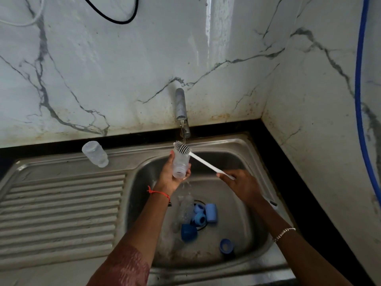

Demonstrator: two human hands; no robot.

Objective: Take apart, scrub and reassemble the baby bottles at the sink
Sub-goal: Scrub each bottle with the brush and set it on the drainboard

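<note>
The wall (123, 69) is patterned as white marble with grey veins; the counter (288, 162) is black. The sink (243, 145) is dull steel grey, its drainer (61, 213) marked with parallel ribs. The bottle (181, 164) and the second bottle (95, 153) are clear. The brush (203, 162) is white-handled, with grey bristles. The caps (211, 212) are coloured blue, as is the hose (359, 100); the cable (115, 20) is black. A red thread (158, 193), a silver bracelet (283, 233) and a mottled pink-red sleeve (125, 267) are seen.

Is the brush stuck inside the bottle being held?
No, the brush lies across the outside of the bottle, at its closed end under the tap.
</note>
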